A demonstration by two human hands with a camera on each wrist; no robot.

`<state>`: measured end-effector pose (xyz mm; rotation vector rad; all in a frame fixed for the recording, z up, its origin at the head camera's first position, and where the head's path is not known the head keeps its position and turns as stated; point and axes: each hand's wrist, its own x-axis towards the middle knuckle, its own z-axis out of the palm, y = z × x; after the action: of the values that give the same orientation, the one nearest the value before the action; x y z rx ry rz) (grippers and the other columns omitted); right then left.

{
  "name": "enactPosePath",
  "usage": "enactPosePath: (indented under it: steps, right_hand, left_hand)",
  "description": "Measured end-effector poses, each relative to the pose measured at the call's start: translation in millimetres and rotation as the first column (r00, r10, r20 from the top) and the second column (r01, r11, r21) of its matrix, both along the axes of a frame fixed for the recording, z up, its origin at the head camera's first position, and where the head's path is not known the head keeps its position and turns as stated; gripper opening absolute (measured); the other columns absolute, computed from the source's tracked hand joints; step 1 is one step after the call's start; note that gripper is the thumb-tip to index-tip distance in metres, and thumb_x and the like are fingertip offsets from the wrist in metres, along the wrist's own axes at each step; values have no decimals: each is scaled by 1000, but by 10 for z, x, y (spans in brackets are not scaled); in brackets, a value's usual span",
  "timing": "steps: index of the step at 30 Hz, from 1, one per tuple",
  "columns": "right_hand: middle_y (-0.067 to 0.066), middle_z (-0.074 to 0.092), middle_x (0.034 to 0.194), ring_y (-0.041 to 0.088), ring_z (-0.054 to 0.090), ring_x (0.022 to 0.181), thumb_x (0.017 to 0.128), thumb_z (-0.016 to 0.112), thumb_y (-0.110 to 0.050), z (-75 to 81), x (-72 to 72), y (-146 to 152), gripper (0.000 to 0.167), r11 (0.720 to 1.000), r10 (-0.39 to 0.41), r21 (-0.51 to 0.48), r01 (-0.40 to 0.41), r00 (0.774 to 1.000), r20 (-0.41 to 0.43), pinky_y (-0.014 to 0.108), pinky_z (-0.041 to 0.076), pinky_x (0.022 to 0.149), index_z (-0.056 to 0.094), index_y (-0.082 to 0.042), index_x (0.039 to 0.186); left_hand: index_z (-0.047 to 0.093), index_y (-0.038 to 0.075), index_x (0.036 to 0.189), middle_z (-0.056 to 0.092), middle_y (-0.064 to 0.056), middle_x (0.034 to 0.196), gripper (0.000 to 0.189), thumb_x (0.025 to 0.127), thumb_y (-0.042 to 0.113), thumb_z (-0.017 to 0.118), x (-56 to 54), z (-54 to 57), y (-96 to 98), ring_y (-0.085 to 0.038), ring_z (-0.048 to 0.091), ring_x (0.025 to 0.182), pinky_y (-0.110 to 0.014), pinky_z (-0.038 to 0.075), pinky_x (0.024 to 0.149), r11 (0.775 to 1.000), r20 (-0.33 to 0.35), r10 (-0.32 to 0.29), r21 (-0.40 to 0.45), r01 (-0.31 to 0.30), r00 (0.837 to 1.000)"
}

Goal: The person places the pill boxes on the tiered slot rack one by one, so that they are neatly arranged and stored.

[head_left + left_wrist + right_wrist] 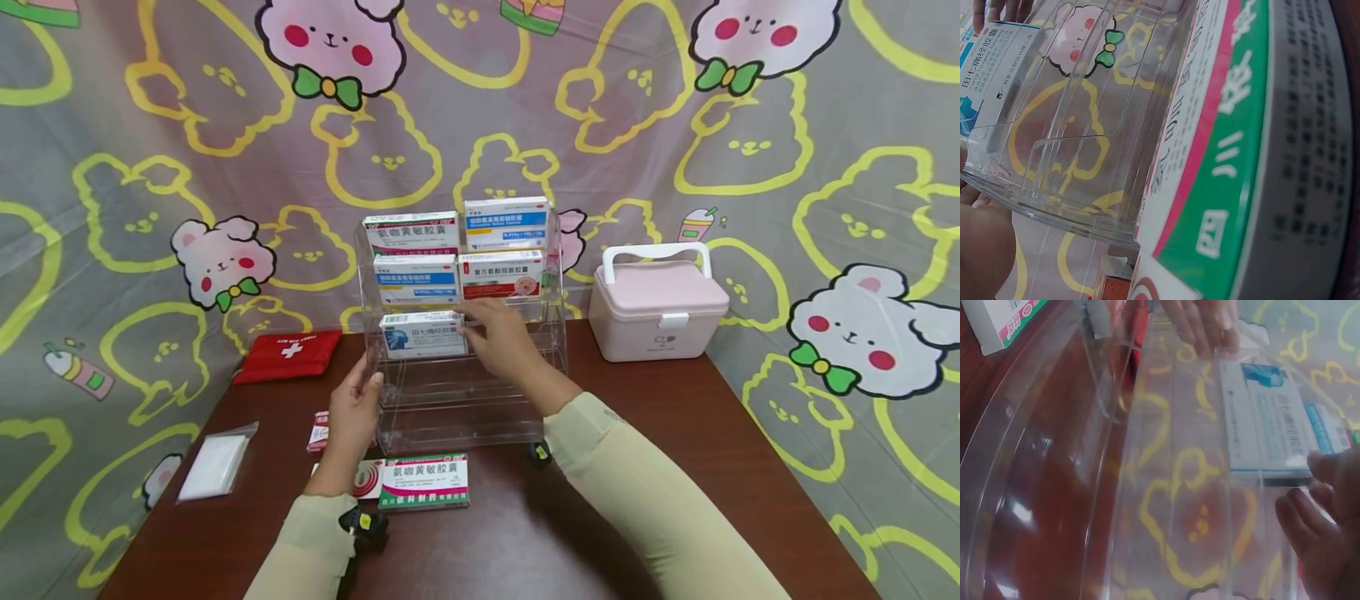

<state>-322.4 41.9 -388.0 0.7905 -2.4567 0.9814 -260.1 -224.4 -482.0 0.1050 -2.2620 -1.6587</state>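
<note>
Cream cloth sleeves (660, 492) | left grip (356, 404) curled round clear plastic rack (465, 427) | right grip (501, 340) narrowly pinching white oblong carton (422, 337)

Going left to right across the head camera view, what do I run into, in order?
White packet in a clear plastic bag, red first aid kit pouch, left hand, white medicine box reading 田七痛经胶囊, right hand, pink lidded case with a white handle.
</note>
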Motion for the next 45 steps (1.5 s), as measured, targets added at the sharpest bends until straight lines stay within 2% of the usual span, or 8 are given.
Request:
enactPosePath:
  steps: [5, 9, 15, 21, 26, 34, 38, 45]
  right_hand:
    - [10, 72, 145, 31, 67, 134, 98, 84, -21, -29, 170, 101, 49, 1000, 21, 7, -21, 1000, -16, 52, 56, 112, 71, -9, 144]
    - [11, 75, 134, 30, 73, 121, 94, 89, -23, -140, 406, 167, 54, 988, 136, -76, -133, 990, 39, 49, 62, 102, 70, -7, 142]
    - [9, 77, 133, 27, 75, 119, 90, 92, -26, -498, 762, 312, 64, 945, 323, -121, -303, 917, 235, 41, 63, 102, 67, -8, 147]
    - [8, 74, 141, 25, 73, 124, 90, 92, -30, -903, 940, 454, 71, 940, 315, 11, -342, 877, 362, 40, 60, 106, 63, -11, 152]
    - [2, 72, 147, 21, 67, 135, 88, 93, -38, -1123, 995, 471, 78, 918, 282, 157, -364, 878, 388, 42, 55, 114, 61, -15, 155]
    - [2, 71, 144, 14, 67, 126, 85, 95, -43, -1242, 1009, 397, 81, 878, 288, 261, -401, 878, 383, 35, 55, 112, 61, -15, 153]
    - [2, 68, 148, 15, 66, 130, 85, 94, -47, -1293, 991, 375, 83, 875, 269, 298, -381, 895, 356, 37, 54, 115, 60, -18, 155]
    - [4, 65, 152, 28, 58, 147, 84, 93, -51, -1314, 973, 302, 84, 867, 261, 332, -372, 906, 334, 45, 47, 124, 60, -20, 155]
  left_hand:
    - [44, 17, 169, 48, -14, 170, 57, 114, 22, 60, 6, -17, -1, -37, 51, 153, -54, 43, 124, 1000, -4, -2, -1, 2, 1000]
    - [46, 20, 168, 50, -11, 169, 56, 114, 22, 60, 1, -26, -8, -34, 51, 153, -51, 44, 124, 1000, -8, 11, -8, -11, 1000]
    - [47, 18, 167, 54, -10, 166, 56, 113, 16, 61, -25, -34, 5, -23, 59, 136, -15, 51, 106, 1000, -49, -3, 13, 4, 999]
    - [47, 23, 168, 54, -11, 166, 57, 113, 18, 61, -14, -21, 9, -23, 60, 125, -1, 45, 86, 1000, -27, 3, 5, -3, 1000]
    - [44, 26, 169, 52, -10, 168, 57, 114, 22, 60, -3, -14, -12, -29, 60, 132, -6, 48, 90, 1000, 8, -11, -2, 11, 1000]
    - [44, 23, 169, 52, -10, 168, 57, 114, 25, 60, 21, -15, 7, -27, 58, 140, -25, 54, 111, 1000, 23, -5, 2, 5, 1000]
    - [46, 21, 168, 54, -11, 166, 57, 113, 23, 61, 20, -20, 14, -24, 60, 131, -9, 52, 95, 1000, -14, -15, 18, 16, 1000]
    - [47, 20, 167, 57, -13, 163, 57, 112, 24, 63, 12, -14, 14, -20, 59, 114, -7, 49, 80, 1000, -34, -11, 27, 12, 999]
